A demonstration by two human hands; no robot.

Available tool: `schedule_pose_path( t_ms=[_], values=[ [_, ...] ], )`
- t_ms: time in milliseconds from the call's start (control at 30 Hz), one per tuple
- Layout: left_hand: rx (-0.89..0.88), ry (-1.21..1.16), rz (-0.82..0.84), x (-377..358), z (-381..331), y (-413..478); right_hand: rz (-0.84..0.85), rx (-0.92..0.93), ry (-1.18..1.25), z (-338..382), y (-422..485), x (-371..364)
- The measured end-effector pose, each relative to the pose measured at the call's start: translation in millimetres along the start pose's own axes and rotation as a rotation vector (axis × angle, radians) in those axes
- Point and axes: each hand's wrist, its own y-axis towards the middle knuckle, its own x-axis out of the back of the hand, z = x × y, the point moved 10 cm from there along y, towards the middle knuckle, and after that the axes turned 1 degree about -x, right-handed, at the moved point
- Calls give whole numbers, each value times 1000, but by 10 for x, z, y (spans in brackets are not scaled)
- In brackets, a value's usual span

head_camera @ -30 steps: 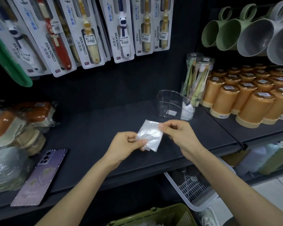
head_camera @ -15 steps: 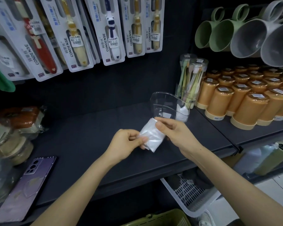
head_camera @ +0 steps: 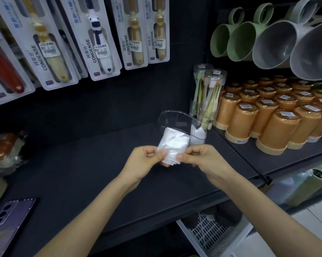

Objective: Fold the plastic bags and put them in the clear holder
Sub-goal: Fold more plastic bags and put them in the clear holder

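Item 1, folded plastic bag (head_camera: pixel 172 143): white, half see-through, folded into a small flat packet. I log it held above the dark shelf (head_camera: pixel 78 164), right at the clear holder (head_camera: pixel 177 118). Its upper end overlaps the holder's near wall from my view; I cannot tell whether it is inside or only in front.

Item 2, left hand (head_camera: pixel 143 161): thumb and curled fingers pinch the packet's lower left edge.

Item 3, right hand (head_camera: pixel 204 161): thumb and forefinger pinch the lower right edge, the other fingers curled in beneath.

Item 4, clear holder: upright on the shelf, open at the top. I note more white folded plastic (head_camera: pixel 198 133) in its right part.

Item 5, toothbrush tubes (head_camera: pixel 210 93): two clear tubes, just behind and to the right of the holder.

Item 6, orange cups (head_camera: pixel 243 123): rows standing upside down on the right-hand shelf.

Item 7, green mugs (head_camera: pixel 236 38) and grey mugs (head_camera: pixel 279 45): hung above the cups.

Item 8, carded toothbrush packs (head_camera: pixel 101 43): hung along the back wall.

Item 9, purple phone (head_camera: pixel 6 225): flat on the shelf's near left corner, well apart from both hands.
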Motion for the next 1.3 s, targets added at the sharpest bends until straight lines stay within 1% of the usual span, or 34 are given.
schedule_pose_path(
  t_ms=[67,100,200,233,267,300,367,400,433,467,500,567,633,700,800,867,933,1067,1133,1233,1300],
  values=[
    [-19,18,7,-21,-32,79,71,-34,10,-25,18,14],
    [-26,27,15,-40,-44,119,65,-30,22,-31,37,50],
    [-46,77,66,-150,-99,218,-53,59,59,24,118,227],
    [-59,94,58,-158,-130,249,-99,85,58,43,143,301],
    [-80,103,9,-114,-170,290,-146,101,56,61,164,390],
    [-106,107,-87,-5,-209,341,-194,113,53,79,187,497],
    [-150,191,-340,302,-260,436,-282,126,38,114,237,729],
    [-140,257,-417,398,-267,489,-321,133,21,133,259,834],
    [-102,303,-436,440,-228,572,-350,141,3,146,285,920],
    [-35,316,-400,433,-162,660,-369,146,-17,161,312,980],
    [39,279,-335,384,-75,753,-385,142,-34,161,343,1030],
    [149,113,-201,215,45,878,-411,121,-46,149,413,1103],
    [164,18,-94,69,77,935,-411,111,-49,164,478,1128],
    [118,19,-47,-3,56,939,-390,85,-33,181,529,1106],
    [55,-28,-30,-36,37,867,-329,18,-19,191,604,1010],
    [-22,-49,-14,-54,-11,759,-302,-21,-32,204,640,925],
    [-55,-59,-31,-33,32,655,-274,-56,-57,211,661,831],
    [-91,-90,-56,-22,93,451,-218,-144,-230,196,622,682],
    [-96,-96,-74,-7,129,375,-218,-163,-282,193,575,685],
    [-104,-106,-101,47,178,295,-267,-157,-271,206,463,841],
    [-99,-114,-107,77,197,254,-287,-188,-305,166,382,931]
  ],
)
